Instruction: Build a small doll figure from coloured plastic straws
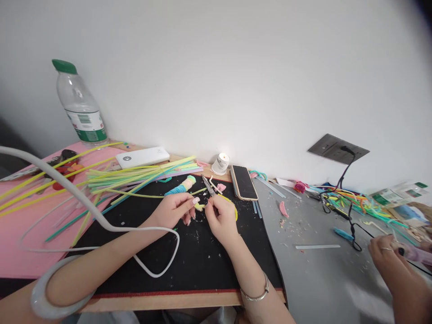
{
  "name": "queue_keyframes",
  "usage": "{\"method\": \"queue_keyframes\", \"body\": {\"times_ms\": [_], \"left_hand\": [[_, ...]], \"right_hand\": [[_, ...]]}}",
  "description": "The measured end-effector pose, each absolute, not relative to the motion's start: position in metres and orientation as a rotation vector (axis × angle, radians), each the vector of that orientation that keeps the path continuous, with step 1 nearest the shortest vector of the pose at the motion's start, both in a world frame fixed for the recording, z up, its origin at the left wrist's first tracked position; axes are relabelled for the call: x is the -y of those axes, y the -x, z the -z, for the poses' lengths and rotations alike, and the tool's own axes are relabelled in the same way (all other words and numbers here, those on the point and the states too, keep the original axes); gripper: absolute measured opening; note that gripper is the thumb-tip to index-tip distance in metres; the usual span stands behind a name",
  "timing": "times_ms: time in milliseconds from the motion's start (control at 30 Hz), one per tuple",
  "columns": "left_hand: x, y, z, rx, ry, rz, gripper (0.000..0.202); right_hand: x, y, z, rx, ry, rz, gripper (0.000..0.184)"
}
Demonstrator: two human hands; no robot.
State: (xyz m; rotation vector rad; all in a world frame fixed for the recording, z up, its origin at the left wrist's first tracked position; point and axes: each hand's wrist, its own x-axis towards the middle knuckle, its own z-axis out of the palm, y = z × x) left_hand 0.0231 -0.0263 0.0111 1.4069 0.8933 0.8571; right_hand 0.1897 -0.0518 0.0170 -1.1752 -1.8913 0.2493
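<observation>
My left hand is closed, thumb against fingers, on one end of a small fuzzy yellow pipe cleaner piece. Opposite it, my right hand pinches the other side of that piece, its fingertips partly hidden by the hand itself. Just beyond my fingers lie metal scissors, blades pointing away. A blue and yellow wrapped roll rests behind my left hand. Under both hands is a black mat dotted with fluff scraps.
Pipe cleaners are heaped at left near a white power bank and a bottle. A white cable loops over my left forearm. A paper cup and phone stand behind. At right, a co-worker's hand holds a pink tool.
</observation>
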Motion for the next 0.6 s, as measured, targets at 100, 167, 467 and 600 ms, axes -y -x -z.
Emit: {"method": "queue_keyframes", "body": {"times_ms": [100,167,467,600], "left_hand": [[0.028,-0.0241,-0.0134,-0.889,-1.381,-0.854,0.034],[0.0282,-0.0248,-0.0143,-0.89,-1.349,-0.853,0.032],[0.0285,-0.026,-0.0155,-0.858,-1.326,-0.852,0.02],[0.03,-0.0251,-0.0158,-0.836,-1.43,-0.91,0.015]], "right_hand": [[0.0511,-0.1902,-0.0178,1.889,1.207,-0.259,0.025],[0.0507,-0.1906,-0.0176,1.888,1.211,-0.257,0.024],[0.051,-0.1922,-0.0182,1.849,1.235,-0.422,0.026],[0.05,-0.1933,-0.0209,1.761,1.316,-0.643,0.031]]}}
